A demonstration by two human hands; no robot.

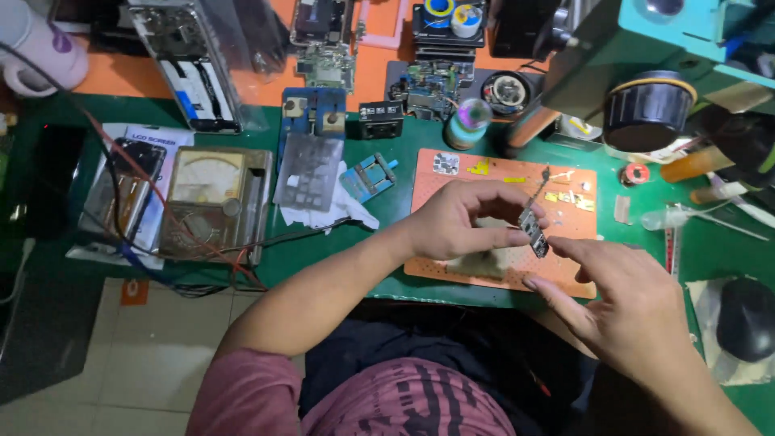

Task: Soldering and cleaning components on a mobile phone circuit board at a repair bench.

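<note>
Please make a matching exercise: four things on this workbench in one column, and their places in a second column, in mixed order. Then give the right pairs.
Things:
1. small dark circuit board
2. beige analog meter with a dial
3. orange rectangular work mat
4. black rounded mouse

Places:
A. at the far right edge of the bench
B. between the fingers of the left hand, with the right hand close by
C. on the green table, under both hands
D. left of the hands, beside red and black wires

Pairs: 1-B, 2-D, 3-C, 4-A
</note>
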